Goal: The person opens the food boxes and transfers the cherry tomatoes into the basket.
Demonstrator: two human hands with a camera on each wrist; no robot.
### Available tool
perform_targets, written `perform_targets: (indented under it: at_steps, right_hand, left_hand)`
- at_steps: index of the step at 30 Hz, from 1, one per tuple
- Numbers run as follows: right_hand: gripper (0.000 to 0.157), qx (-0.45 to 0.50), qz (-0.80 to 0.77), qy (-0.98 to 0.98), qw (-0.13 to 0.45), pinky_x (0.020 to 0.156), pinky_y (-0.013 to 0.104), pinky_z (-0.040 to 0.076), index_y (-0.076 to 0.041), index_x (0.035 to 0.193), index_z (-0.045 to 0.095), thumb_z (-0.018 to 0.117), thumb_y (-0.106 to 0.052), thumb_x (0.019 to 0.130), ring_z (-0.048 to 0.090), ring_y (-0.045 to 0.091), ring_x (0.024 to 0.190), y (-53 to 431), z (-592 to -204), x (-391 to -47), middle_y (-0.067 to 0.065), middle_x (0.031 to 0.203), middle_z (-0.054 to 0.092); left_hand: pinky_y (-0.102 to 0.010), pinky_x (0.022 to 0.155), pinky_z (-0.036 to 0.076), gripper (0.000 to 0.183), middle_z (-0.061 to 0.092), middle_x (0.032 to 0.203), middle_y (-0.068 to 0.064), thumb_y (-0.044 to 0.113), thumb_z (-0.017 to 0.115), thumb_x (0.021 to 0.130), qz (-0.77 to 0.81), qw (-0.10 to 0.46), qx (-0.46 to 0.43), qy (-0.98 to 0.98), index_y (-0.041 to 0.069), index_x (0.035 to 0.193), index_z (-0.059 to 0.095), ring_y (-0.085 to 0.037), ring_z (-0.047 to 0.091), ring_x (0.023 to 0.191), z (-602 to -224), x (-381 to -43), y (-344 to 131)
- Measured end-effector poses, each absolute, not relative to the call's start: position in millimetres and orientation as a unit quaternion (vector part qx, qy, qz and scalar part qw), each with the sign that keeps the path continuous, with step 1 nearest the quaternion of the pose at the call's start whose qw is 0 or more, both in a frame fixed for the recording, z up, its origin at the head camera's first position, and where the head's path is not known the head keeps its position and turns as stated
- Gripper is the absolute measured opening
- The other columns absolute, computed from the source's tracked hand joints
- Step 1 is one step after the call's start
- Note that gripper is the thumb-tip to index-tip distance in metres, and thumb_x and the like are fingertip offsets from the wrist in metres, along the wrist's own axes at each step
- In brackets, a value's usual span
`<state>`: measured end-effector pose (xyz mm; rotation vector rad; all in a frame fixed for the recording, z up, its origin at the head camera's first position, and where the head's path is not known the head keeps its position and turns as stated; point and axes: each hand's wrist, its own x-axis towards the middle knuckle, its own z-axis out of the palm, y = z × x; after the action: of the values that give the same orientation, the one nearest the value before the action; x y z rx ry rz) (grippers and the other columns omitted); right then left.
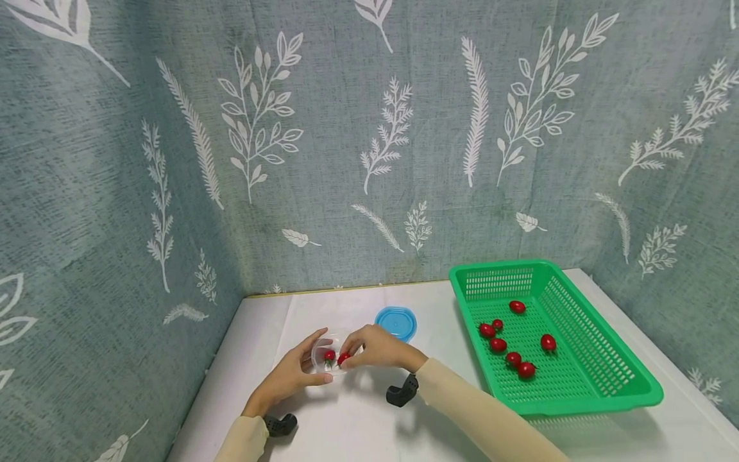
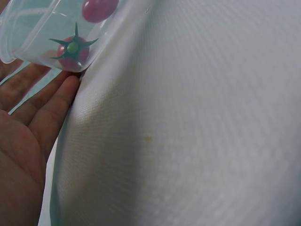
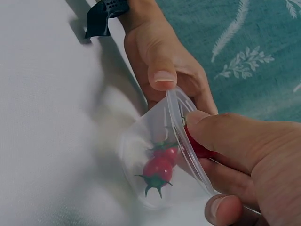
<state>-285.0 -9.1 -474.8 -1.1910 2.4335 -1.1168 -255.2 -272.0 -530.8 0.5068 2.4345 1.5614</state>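
Observation:
A clear plastic tub (image 3: 134, 148) stands on the white table in front of me. My left hand (image 1: 285, 378) holds it from the left, thumb at the rim and fingers round the far side. In the right wrist view, red cherry tomatoes (image 3: 157, 170) with green stalks lie inside. My right hand (image 1: 378, 346) pinches another cherry tomato (image 3: 200, 146) at the tub's mouth, thumb on the near side. The left wrist view shows my left fingers (image 2: 51, 106) against the tub's outer wall. Part of the held tomato is hidden by my right thumb.
A green slotted basket (image 1: 583, 407) stands to the right, with several cherry tomatoes (image 1: 526, 370) spread over its floor. Behind my right hand lies a round blue lid (image 1: 396, 323). A grey-green patterned curtain (image 1: 358, 147) closes off the back and sides of the table.

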Motion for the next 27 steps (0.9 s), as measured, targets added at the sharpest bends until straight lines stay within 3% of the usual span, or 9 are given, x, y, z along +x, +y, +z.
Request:
perform_targets:
  at_steps: [11,20,27]
  right_hand:
    - [0.015,-0.375,-0.397,0.834,0.084,0.063,0.02,0.048,-0.017,0.104,0.08,0.081,-0.022,0.09,0.067,0.013,0.084,-8,-467,-283,-0.016,0.088,0.072]
    - [0.016,-0.358,-0.417,0.833,0.069,0.072,0.023,0.052,-0.019,0.106,0.077,0.081,-0.024,0.091,0.065,0.008,0.089,-1,-455,-278,-0.015,0.091,0.072]
    - [0.013,-0.344,-0.407,0.844,0.059,0.064,0.024,0.05,-0.021,0.105,0.078,0.08,-0.024,0.092,0.061,0.007,0.076,11,-442,-272,-0.016,0.089,0.071]
  left_hand:
    - [-0.051,0.116,0.037,0.104,0.05,0.153,-0.007,0.026,0.09,0.082,0.531,0.098,0.167,0.825,0.02,0.164,0.026,-0.034,0.042,0.145,-533,-258,-273]
    - [-0.052,0.116,0.036,0.105,0.047,0.155,-0.01,0.025,0.09,0.082,0.536,0.103,0.16,0.822,0.019,0.165,0.025,-0.037,0.041,0.145,-534,-259,-274]
    - [-0.053,0.116,0.036,0.105,0.048,0.155,-0.01,0.027,0.09,0.082,0.531,0.107,0.158,0.826,0.02,0.164,0.026,-0.035,0.04,0.146,-534,-258,-273]
